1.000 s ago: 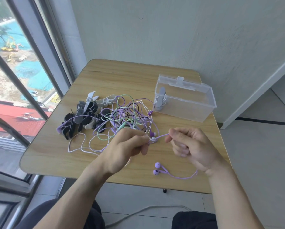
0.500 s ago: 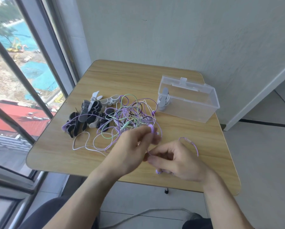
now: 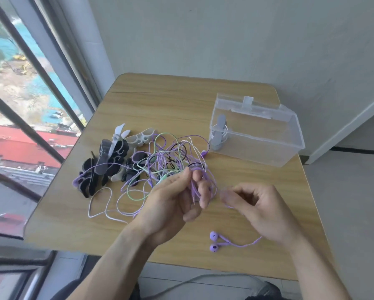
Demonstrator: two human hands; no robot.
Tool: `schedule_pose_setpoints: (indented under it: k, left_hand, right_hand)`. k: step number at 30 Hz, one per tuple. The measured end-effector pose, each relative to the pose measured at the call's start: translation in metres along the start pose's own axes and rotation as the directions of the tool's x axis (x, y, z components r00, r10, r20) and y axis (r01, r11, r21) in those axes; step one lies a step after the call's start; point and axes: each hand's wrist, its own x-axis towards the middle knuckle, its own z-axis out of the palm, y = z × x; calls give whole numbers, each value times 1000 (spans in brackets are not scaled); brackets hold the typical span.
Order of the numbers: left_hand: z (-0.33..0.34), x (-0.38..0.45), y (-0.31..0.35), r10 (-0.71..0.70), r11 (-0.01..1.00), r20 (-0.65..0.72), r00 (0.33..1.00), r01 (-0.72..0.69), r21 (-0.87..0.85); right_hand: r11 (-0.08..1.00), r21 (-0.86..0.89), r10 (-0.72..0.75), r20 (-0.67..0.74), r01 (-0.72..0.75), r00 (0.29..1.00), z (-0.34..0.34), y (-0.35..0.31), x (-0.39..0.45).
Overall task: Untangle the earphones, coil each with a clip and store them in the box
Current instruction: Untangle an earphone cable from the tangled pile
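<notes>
1. Winding is what the hands are doing now: half a second ago they were low and close together, and now the left hand (image 3: 170,200) is lifted with loops of the purple earphone cable (image 3: 194,187) around its fingers (image 3: 203,189).
2. The left fingers are partly spread and bent, and the purple loops hang over them.
3. The right hand (image 3: 253,204) has moved off to the right. Its fingers are curled and seem to pinch the purple cable, but that part is blurry.
4. The two purple earbuds (image 3: 214,241) can be seen again. They lie on the surface (image 3: 181,100) near its front edge, below the right hand.
5. I think this means one earphone is nearly free and is being coiled. It has no clip on it yet.
6. The tangle of earphones (image 3: 166,161) in purple, green, white and black sits in the middle, behind the left hand.
7. The pile of clips (image 3: 108,163) lies to its left.
8. The clear box (image 3: 268,144) stands at the back right, open, with one clipped white earphone (image 3: 219,133) inside.
9. The surface is a small wooden one, set in a corner with a pale wall behind and a big window (image 3: 30,105) on the left.
</notes>
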Motion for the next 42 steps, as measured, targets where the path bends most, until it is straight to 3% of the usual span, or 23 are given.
schedule_pose_setpoints:
  k: [3, 5, 9, 11, 13, 15, 18, 21, 23, 25, 28, 31, 35, 38, 42]
  left_hand:
    - [4, 1, 2, 76, 995, -85, 993, -71, 63]
    - [6, -1, -2, 131, 954, -122, 984, -91, 287]
    - [16, -9, -17, 128, 751, -87, 988, -39, 660]
    - [17, -15, -22, 136, 574, -16, 991, -65, 816]
    - [19, -23, -22, 89, 405, 75, 993, -105, 908]
    - [23, -37, -19, 3, 351, 124, 992, -117, 929]
    - [24, -52, -15, -85, 358, 101, 991, -64, 931]
    - [22, -61, -9, -139, 448, 72, 988, -3, 894]
    - [24, -68, -2, -153, 640, 21, 988, 82, 764]
    - [25, -71, 2, -102, 854, -46, 994, 111, 508]
    - [21, -69, 11, 35, 974, -135, 990, -3, 227]
    - [15, -68, 18, 172, 976, -158, 972, -146, 162]
    - [15, -72, 17, 246, 936, -195, 949, -181, 301]
    - [18, -73, 7, 294, 813, -172, 940, -151, 562]
    - [13, -70, -6, 317, 634, -71, 946, -155, 758]
  right_hand:
    - [966, -248, -72, 32, 78, 997, 10, -2, -9]
    - [984, -178, -8, 73, 21, 997, 19, 2, -18]
    - [965, -247, -70, 72, 85, 995, 33, 4, -41]
    - [977, -196, -84, 6, 84, 996, 32, -4, -48]
    - [976, -190, -118, -37, 109, 992, 28, -13, -53]
    - [951, -271, -171, -71, 146, 983, 29, -20, -62]
    - [958, -267, -153, -146, 110, 977, 33, -19, -72]
    - [993, -102, -76, -179, 58, 981, 28, -23, -74]
    - [995, -83, -67, -204, 51, 977, 21, -25, -77]
    - [987, -156, -87, -239, 50, 967, 12, -19, -79]
    - [984, -179, -61, -243, 17, 968, 4, -12, -83]
    - [999, -41, 23, -69, -26, 997, 16, -14, -88]
    - [994, -96, 77, 281, -52, 957, 41, -12, -93]
    - [996, -45, 90, 452, -78, 887, 53, -14, -92]
    - [995, -27, 90, 588, -92, 804, 55, -17, -90]
